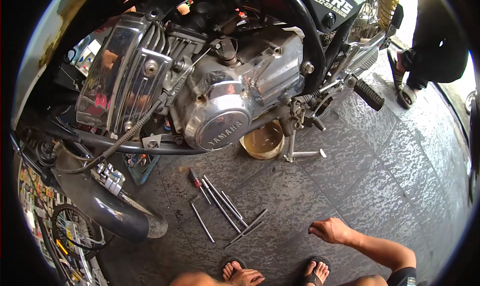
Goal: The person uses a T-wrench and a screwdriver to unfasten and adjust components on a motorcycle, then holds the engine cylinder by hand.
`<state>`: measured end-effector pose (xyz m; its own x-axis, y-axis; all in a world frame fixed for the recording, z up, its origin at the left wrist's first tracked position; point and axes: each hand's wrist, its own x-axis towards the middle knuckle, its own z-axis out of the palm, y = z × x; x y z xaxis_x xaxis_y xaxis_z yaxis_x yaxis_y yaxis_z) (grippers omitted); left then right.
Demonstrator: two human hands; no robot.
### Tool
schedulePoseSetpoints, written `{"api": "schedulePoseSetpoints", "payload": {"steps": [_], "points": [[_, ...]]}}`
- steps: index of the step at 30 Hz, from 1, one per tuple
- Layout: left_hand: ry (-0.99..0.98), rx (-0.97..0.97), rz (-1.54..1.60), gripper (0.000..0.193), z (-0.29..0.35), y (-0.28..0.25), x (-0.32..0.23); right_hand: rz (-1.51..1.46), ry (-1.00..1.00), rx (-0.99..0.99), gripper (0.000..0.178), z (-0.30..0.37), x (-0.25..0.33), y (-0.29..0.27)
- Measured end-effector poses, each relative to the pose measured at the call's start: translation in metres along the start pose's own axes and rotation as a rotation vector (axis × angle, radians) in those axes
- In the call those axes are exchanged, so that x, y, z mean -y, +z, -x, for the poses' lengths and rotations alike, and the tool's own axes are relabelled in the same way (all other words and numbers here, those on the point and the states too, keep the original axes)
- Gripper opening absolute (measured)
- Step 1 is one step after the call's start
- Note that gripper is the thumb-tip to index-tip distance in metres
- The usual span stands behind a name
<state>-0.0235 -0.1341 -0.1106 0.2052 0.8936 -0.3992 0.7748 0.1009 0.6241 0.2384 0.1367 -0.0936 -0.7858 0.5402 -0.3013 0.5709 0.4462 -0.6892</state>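
The person's right hand [331, 231] hovers low over the dark tiled floor [380, 186], fingers curled loosely downward and empty, its forearm reaching in from the lower right. The left hand [247, 276] sits at the bottom edge, resting near the person's left sandalled foot [231, 269]; whether it is open or closed cannot be told. The right sandalled foot [316, 272] is just beside it, below the right hand.

To the left of the right hand, near but not touching it, a loose cluster of long metal rods [227, 208] lies on the floor, several crossing one another. A small screwdriver with a red handle [195, 177] lies at the upper end of the cluster.

Beyond the rods stands a motorcycle, seen from the side. Its chrome engine [220, 96] fills the upper middle, with a round polished side cover [222, 130] and a finned cylinder head [125, 76] to the left. A dark exhaust pipe [107, 206] curves down at the lower left. Under the engine sits a round tan container [263, 141], next to the kickstand [300, 153]. A black ribbed footpeg [369, 95] sticks out to the right.

At the upper right, another person's sandalled feet [406, 86] and dark trousers stand well apart from the hands.
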Motion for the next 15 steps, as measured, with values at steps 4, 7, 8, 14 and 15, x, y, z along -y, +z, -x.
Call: {"api": "schedulePoseSetpoints", "payload": {"steps": [4, 7, 8, 14, 15], "points": [[0.094, -0.115, 0.109, 0.024, 0.005, 0.033, 0.049, 0.079, -0.019, 0.070, 0.025, -0.026, 0.035, -0.011], [-0.113, -0.078, -0.106, 0.016, -0.011, -0.007, 0.013, 0.135, -0.064, 0.001, 0.023, -0.024, 0.037, -0.011], [-0.249, 0.019, -0.192, 0.016, -0.018, -0.031, -0.004, 0.227, -0.069, 0.102, 0.021, -0.018, 0.043, -0.018], [-0.319, -0.739, 0.434, 0.018, -0.037, -0.037, 0.068, 0.421, -0.172, 0.318, 0.020, -0.025, 0.078, -0.049], [-0.395, -0.812, 0.356, 0.019, -0.039, -0.044, 0.083, 0.464, -0.210, 0.322, 0.019, -0.031, 0.079, -0.051]]}}
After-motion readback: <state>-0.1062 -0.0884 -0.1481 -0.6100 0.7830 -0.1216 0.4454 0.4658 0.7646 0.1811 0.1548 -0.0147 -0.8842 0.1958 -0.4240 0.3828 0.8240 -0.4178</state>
